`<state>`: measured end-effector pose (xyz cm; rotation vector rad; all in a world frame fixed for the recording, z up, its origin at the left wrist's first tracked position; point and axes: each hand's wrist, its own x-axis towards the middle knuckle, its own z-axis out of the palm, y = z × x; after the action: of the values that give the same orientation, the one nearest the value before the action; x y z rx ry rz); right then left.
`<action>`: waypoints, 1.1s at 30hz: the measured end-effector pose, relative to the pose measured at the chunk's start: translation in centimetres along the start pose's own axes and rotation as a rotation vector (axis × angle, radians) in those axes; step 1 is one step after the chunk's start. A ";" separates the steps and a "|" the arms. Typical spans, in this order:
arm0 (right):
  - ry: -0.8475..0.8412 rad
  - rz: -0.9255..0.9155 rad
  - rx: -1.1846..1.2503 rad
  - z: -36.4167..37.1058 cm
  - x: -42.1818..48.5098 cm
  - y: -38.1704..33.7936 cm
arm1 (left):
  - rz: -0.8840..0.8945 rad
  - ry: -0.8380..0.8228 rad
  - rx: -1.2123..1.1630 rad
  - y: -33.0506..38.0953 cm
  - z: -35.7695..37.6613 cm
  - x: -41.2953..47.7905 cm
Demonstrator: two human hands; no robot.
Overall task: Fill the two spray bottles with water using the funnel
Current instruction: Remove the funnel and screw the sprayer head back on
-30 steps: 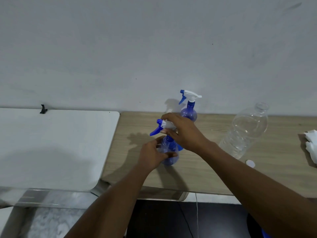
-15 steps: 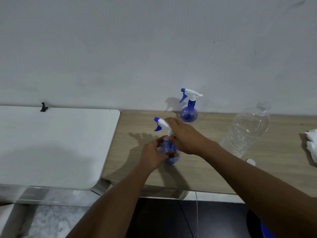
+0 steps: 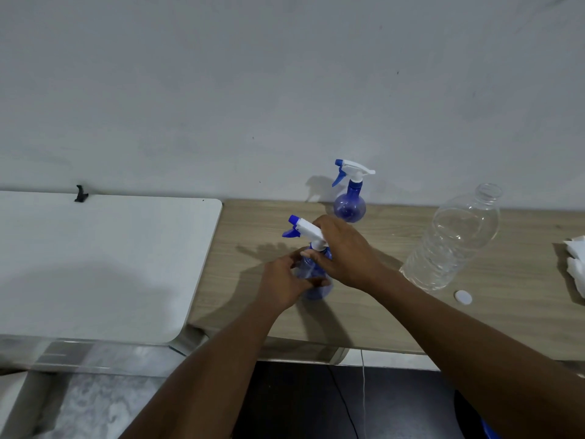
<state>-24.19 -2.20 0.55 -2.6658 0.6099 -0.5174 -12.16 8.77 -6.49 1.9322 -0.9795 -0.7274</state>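
Note:
A blue spray bottle (image 3: 311, 274) stands on the wooden table (image 3: 380, 315) in front of me. My left hand (image 3: 283, 282) grips its round body from the left. My right hand (image 3: 343, 248) grips its white and blue trigger head (image 3: 300, 228) at the collar, nozzle pointing left. A second blue spray bottle (image 3: 349, 205) with its trigger head on stands by the wall, behind the first. A clear plastic water bottle (image 3: 456, 242), uncapped, stands at the right with water low inside. No funnel is in view.
A white bottle cap (image 3: 463, 297) lies on the table near the water bottle. White tissue (image 3: 574, 264) sits at the right edge. A white tabletop (image 3: 95, 264) adjoins on the left, a black clip (image 3: 81, 194) at its back. A thin cable (image 3: 363, 394) hangs below.
My right hand has turned the near bottle's trigger head, its nozzle swinging up and to the left, while my left hand kept hold of the body. The far bottle is now unhidden.

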 end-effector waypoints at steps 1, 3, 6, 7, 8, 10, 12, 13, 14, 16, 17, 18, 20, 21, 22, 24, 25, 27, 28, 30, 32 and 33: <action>0.002 0.004 -0.004 0.1 0.0 0.2 | 0.002 -0.008 0.008 -0.1 0.0 0.0; 0.001 -0.002 0.043 0.0 -0.2 0.5 | -0.001 -0.030 0.009 0.0 -0.1 0.1; -0.027 -0.030 0.102 -0.3 -0.3 0.8 | -0.015 -0.052 -0.024 -0.1 -0.1 0.1; -0.037 -0.035 0.110 -0.4 -0.3 0.8 | -0.020 -0.058 -0.036 -0.2 -0.1 0.1; -0.046 -0.032 0.118 -0.5 -0.2 0.8 | -0.023 -0.061 -0.040 -0.2 -0.1 0.1; -0.070 0.002 0.109 -0.6 0.0 0.8 | -0.016 -0.063 -0.023 -0.2 -0.2 0.2; -0.093 0.046 0.066 -0.5 0.2 0.8 | 0.006 -0.057 -0.001 0.0 -0.3 0.1; -0.098 0.059 0.049 -0.4 0.3 0.9 | 0.013 -0.055 0.004 0.0 -0.3 0.1; -0.101 0.070 0.034 -0.3 0.3 0.9 | 0.017 -0.050 0.012 0.0 -0.3 0.1; -0.105 0.100 -0.011 -0.1 0.5 0.9 | 0.017 -0.041 0.027 -0.1 -0.2 0.1; -0.101 0.114 -0.031 -0.2 0.6 0.9 | 0.017 -0.041 0.038 -0.1 -0.2 0.2; -0.093 0.121 -0.043 -0.3 0.6 0.9 | 0.016 -0.047 0.050 0.0 -0.2 0.2; -0.059 0.076 -0.054 -0.5 0.6 1.0 | -0.006 -0.055 0.038 0.0 -0.2 0.2; -0.049 0.044 -0.039 -0.6 0.5 1.1 | -0.024 -0.056 0.017 -0.1 -0.2 0.2; -0.049 0.018 -0.005 -0.6 0.4 1.2 | -0.029 -0.055 0.005 -0.1 -0.1 0.2; -0.073 -0.003 0.048 -0.6 0.2 1.3 | -0.003 -0.042 0.012 -0.3 -0.1 0.3; -0.087 0.006 0.045 -0.5 0.3 1.3 | 0.008 -0.037 0.017 -0.4 0.0 0.3; -0.105 0.057 -0.005 -0.3 0.5 1.1 | 0.017 -0.031 0.034 -0.4 -0.1 0.3; -0.100 0.070 -0.035 -0.3 0.7 1.1 | 0.020 -0.035 0.040 -0.3 -0.2 0.3; -0.079 0.052 -0.052 -0.3 0.7 1.3 | 0.019 -0.054 0.020 -0.2 -0.3 0.2; -0.084 0.012 0.001 -0.4 0.6 1.6 | 0.022 -0.056 -0.008 -0.2 -0.3 0.2; -0.093 0.000 0.020 -0.4 0.5 1.7 | 0.024 -0.052 -0.004 -0.2 -0.3 0.2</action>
<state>-24.51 -3.99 0.38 -2.6544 0.5748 -0.3942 -11.70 8.79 -6.55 1.9034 -1.0306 -0.7692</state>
